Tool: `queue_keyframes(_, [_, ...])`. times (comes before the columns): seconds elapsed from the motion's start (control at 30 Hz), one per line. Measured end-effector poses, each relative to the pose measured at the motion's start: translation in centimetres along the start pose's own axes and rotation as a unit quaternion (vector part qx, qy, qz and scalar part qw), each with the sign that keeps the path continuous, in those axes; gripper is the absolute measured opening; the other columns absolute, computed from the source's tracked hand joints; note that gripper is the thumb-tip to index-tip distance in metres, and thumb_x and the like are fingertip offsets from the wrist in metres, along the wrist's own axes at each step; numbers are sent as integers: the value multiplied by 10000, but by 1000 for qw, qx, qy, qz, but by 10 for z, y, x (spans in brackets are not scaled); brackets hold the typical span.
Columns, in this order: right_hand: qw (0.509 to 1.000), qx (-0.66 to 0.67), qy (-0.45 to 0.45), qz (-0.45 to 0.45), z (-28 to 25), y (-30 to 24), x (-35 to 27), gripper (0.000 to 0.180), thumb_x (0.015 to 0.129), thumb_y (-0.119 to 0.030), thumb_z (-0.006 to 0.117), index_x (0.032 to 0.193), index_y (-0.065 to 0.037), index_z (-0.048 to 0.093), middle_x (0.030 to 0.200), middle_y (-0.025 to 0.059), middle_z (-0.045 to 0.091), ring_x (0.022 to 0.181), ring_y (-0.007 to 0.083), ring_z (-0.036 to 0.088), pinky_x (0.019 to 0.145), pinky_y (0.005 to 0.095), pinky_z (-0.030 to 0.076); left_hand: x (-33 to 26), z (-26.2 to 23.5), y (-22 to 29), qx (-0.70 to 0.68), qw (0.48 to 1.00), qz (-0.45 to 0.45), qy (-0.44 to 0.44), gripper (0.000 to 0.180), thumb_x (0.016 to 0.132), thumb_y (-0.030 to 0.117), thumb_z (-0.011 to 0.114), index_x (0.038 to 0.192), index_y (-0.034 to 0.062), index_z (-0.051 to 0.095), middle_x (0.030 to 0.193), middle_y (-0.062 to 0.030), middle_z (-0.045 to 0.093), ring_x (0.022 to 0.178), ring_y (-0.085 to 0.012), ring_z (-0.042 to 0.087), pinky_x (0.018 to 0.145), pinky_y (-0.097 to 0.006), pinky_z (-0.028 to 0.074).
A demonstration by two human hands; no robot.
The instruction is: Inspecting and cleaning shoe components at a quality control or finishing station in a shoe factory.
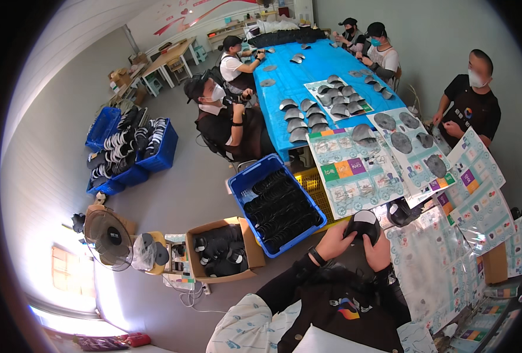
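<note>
My left hand (334,241) and my right hand (378,252) are closed on the two sides of a black curved piece (364,222) shaped like a cap visor, with a pale patch on top. They hold it in front of my apron, at the near edge of the work surface. Just beyond my right hand lies another dark item (403,213), its kind hard to make out. Printed sheets (355,170) cover the table past my hands, and a grey visor-shaped piece (364,133) rests on one of them.
Left of my hands stand a blue crate (233,187) of stacked black curved pieces and a cardboard box (200,272) of dark pieces. A fan (109,238) is farther left. Several masked people sit or stand around the blue-covered table (299,79), where grey pieces lie in rows.
</note>
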State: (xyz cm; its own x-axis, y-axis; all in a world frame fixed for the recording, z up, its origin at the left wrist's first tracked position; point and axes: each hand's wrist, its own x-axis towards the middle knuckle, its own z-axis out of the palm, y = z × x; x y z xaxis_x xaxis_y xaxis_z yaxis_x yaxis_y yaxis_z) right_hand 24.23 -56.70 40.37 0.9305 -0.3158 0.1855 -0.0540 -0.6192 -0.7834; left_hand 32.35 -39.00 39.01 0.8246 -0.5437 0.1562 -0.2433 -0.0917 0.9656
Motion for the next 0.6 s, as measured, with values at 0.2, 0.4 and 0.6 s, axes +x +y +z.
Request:
queue_keyframes(0.2, [1000, -10, 5, -23, 7, -8, -4, 482, 916, -280, 690, 1265, 32, 576, 976, 298, 698, 956, 490, 664, 781, 522, 534, -9, -7, -3, -50, 999, -4, -14, 297, 976, 118, 652, 1239, -18, 629, 1055, -157, 731, 948, -196, 693, 852, -339, 529])
queue_keyframes(0.4, [992, -17, -127, -9, -6, -33, 3, 488, 882, -286, 734, 1253, -9, 582, 1033, 259, 700, 1003, 459, 663, 817, 481, 537, -22, -19, -21, -44, 997, -56, 20, 288, 965, 162, 685, 1186, -21, 667, 1031, -156, 748, 937, -178, 697, 838, -337, 538])
queue_keyframes(0.6, [980, 29, -194, -22, 0, -27, 1, 487, 876, -237, 750, 1266, -1, 578, 1100, 185, 702, 1035, 339, 697, 874, 399, 544, -34, -37, -45, -5, 995, -94, 39, 293, 963, 174, 686, 1183, -20, 670, 1044, -154, 750, 935, -203, 707, 848, -343, 542])
